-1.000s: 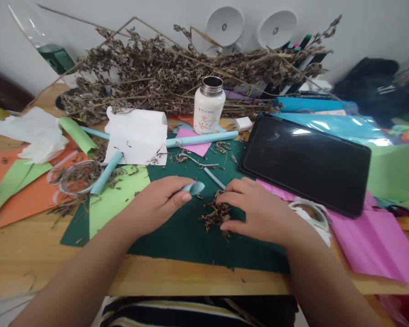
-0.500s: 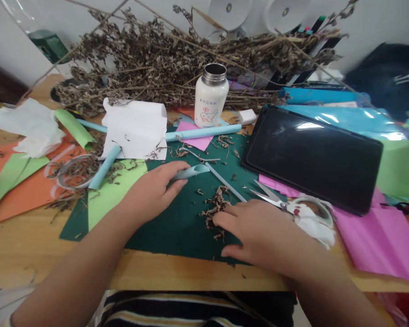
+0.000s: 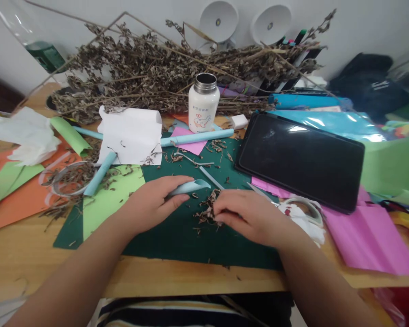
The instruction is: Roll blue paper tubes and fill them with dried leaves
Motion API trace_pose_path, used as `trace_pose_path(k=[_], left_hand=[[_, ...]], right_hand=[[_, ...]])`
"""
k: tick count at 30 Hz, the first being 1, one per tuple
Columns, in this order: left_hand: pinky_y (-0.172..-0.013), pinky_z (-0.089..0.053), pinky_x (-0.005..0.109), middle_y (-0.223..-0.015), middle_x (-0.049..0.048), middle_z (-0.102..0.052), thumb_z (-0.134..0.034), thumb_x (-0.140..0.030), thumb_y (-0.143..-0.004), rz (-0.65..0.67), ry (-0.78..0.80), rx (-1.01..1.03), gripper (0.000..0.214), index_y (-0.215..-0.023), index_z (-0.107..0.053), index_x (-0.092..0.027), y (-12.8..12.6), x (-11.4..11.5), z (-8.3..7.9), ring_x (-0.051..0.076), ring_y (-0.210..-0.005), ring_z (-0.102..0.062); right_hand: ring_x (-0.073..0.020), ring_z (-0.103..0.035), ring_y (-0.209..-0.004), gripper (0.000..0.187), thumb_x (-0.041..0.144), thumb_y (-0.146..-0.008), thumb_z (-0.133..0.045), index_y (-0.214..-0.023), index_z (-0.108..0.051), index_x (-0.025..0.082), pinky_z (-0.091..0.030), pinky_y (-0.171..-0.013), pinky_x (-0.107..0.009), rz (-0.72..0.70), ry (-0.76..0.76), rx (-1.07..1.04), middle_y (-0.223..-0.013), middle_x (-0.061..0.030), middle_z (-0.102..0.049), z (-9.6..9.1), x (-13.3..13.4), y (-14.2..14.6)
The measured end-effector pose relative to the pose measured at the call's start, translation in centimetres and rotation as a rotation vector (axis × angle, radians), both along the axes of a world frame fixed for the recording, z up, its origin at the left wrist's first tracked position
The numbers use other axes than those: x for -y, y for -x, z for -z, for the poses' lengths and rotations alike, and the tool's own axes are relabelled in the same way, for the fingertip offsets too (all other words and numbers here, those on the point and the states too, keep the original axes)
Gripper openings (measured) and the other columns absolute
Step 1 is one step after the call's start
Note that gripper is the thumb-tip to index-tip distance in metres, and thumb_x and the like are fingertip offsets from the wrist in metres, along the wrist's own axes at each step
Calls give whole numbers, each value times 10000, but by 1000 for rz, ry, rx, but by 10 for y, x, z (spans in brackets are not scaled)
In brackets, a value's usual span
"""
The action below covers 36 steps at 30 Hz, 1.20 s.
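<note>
My left hand (image 3: 153, 204) is closed around a light-blue paper tube (image 3: 190, 186), whose open, slanted end points right. My right hand (image 3: 247, 213) has its fingers bunched together on a small heap of dried leaves (image 3: 206, 209) on the dark green mat (image 3: 177, 245). Fingertips and thumb pinch some of the leaves; how many is hidden. A thin pale-blue paper strip (image 3: 211, 177) lies just beyond the right hand. Partly behind that hand are scissors (image 3: 262, 193), lying near crumpled white tissue (image 3: 303, 222).
A bundle of dried plants (image 3: 150, 68) spans the back, behind an uncapped white bottle (image 3: 204, 104). A black tablet (image 3: 303, 159) lies right, beside pink paper (image 3: 371, 240). Left are a round dish of leaves (image 3: 73, 177), a blue tube (image 3: 100, 173), and white paper (image 3: 131, 131).
My right hand's spread fingers have closed together on the leaf heap. My left hand still holds the paper tube, now slightly lower in view. The whole view has shifted a little.
</note>
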<state>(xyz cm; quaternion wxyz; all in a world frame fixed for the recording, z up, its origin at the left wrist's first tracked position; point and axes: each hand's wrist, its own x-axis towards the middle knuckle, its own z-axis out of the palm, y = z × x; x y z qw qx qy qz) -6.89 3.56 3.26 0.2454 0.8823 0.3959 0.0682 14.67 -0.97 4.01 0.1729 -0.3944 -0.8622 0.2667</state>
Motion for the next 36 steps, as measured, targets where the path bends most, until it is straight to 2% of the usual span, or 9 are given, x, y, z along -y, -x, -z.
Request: trace_pose_path(k=[3, 5, 8, 14, 17, 21, 26, 29, 36], left_hand=[[-795, -403, 306, -1100, 29, -559, -304, -399, -845, 93, 66, -50, 385, -1185, -418, -258, -2, 3, -1, 192, -956, -521], [-763, -412, 304, -1066, 23, -577, -301, -403, -845, 139, 79, -71, 389, -1201, -397, -280, -4, 6, -1, 189, -916, -538], [-769, -406, 291, -1079, 28, -573, -304, -403, -845, 140, 46, -43, 390, -1193, -407, -260, -7, 10, -2, 183, -929, -535], [-723, -414, 273, -1034, 22, -590, -289, -387, -852, 133, 4, -30, 347, -1121, -462, -250, -8, 12, -2, 178, -890, -550], [-689, -415, 288, -992, 27, -597, -291, -388, -850, 122, -31, -64, 352, -1139, -444, -258, -8, 13, -2, 187, -852, -558], [-614, -407, 271, -868, 29, -604, -299, -382, -846, 122, -74, -120, 341, -1122, -458, -259, -7, 13, -3, 181, -755, -564], [-567, -382, 247, -806, 17, -585, -292, -386, -849, 121, -151, -151, 324, -1107, -453, -276, -5, 14, -4, 165, -706, -556], [-553, -371, 242, -802, 17, -580, -300, -370, -849, 126, -188, -174, 312, -1104, -449, -270, -4, 14, -4, 163, -701, -554], [-528, -352, 227, -762, 7, -565, -307, -346, -851, 151, -244, -199, 303, -1111, -441, -270, -3, 14, -4, 144, -659, -545]], right_hand=[[-90, -519, -697, 56, 160, -783, -477, -742, -501, 191, -409, -624, -208, 169, -82, -334, -726, 10, -560, 6, -4, -4], [-89, -519, -683, 54, 156, -766, -501, -728, -498, 193, -419, -611, -211, 257, -110, -459, -732, 7, -561, 12, -5, -2], [-94, -531, -653, 52, 153, -751, -519, -722, -508, 195, -430, -572, -216, 340, -109, -512, -733, 2, -576, 18, -5, 5], [-107, -568, -681, 55, 147, -724, -550, -723, -533, 199, -457, -608, -237, 369, -129, -530, -736, -5, -612, 19, -2, 12], [-118, -575, -670, 40, 170, -728, -547, -747, -533, 202, -465, -574, -244, 413, -75, -585, -735, -11, -615, 20, -1, 12], [-125, -571, -699, 42, 153, -725, -537, -735, -538, 194, -472, -618, -265, 304, -69, -591, -733, -21, -610, 18, -2, 11], [-138, -555, -806, 122, 114, -740, -468, -768, -580, 154, -451, -710, -294, 125, -207, -471, -824, -81, -605, 11, -4, 7], [-156, -546, -850, 144, 172, -743, -474, -819, -591, 140, -428, -738, -321, 52, -281, -381, -917, -111, -598, 9, -4, 4], [-144, -572, -841, 140, 220, -760, -497, -844, -594, 162, -442, -720, -301, -14, -205, -295, -956, -95, -620, 7, -4, 4]])
